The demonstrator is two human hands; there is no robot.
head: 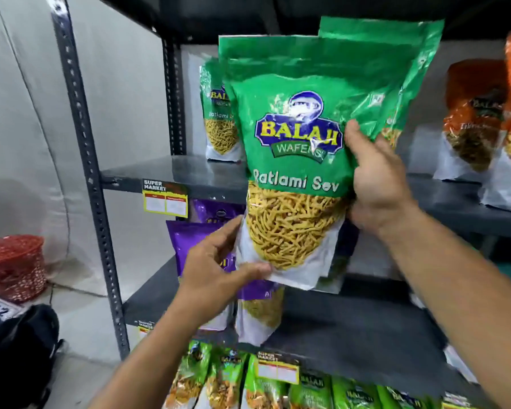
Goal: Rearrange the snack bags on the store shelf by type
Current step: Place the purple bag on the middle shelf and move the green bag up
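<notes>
I hold a stack of green Ratlami Sev bags point(292, 137) in front of the dark metal shelf point(171, 169). My left hand point(219, 261) pinches the front bag's white bottom corner. My right hand point(375, 175) grips the right edge of the stack, where a second green bag point(396, 54) sticks out behind. Another green Ratlami Sev bag point(216, 113) stands at the left of the upper shelf board. Orange bags point(478, 113) stand at the right of that board. Purple bags point(195, 240) stand on the board below, partly hidden by my left hand.
Light green bags point(266, 382) fill the lowest board in view. Yellow price tags point(165, 197) hang on the shelf edges. A red basket point(12, 267) and a dark bag point(18, 349) sit on the floor at the left, by a grey wall.
</notes>
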